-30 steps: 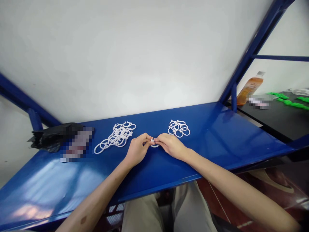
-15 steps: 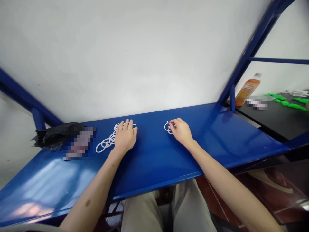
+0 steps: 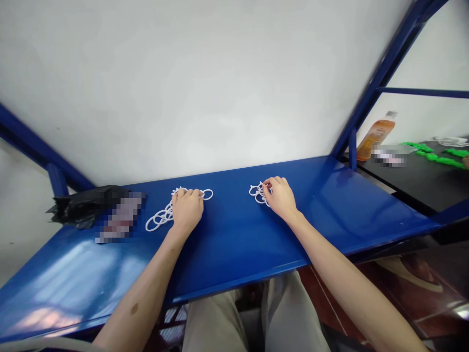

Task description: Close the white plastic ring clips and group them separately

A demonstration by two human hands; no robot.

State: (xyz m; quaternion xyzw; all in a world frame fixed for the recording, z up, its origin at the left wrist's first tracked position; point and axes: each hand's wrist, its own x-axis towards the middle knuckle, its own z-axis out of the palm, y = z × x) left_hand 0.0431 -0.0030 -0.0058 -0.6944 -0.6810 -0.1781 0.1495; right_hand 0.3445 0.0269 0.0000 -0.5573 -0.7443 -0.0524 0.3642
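Observation:
Thin white rings, some with small knobs, lie in two groups on the blue table. Over the left group of white rings (image 3: 157, 220), my left hand (image 3: 187, 210) has its fingers curled down. One white ring (image 3: 207, 199) sticks out to the right from between its thumb and fingers. My right hand (image 3: 282, 198) pinches thumb and forefinger together at the smaller right group of white rings (image 3: 258, 198). It seems to hold one of them, partly hidden by the fingers.
The blue table (image 3: 234, 234) meets a white wall (image 3: 205, 88). A black plastic bag (image 3: 86, 205) and a blurred-out packet (image 3: 122, 217) lie at the left. Beyond a blue frame post at the right, a black table (image 3: 414, 181) holds an orange drink bottle (image 3: 375, 139) and green pieces (image 3: 439, 159).
My left hand's spread fingers have curled and drawn back slightly, leaving a ring jutting out at the right. My right hand has shifted slightly right, and more rings show beside it.

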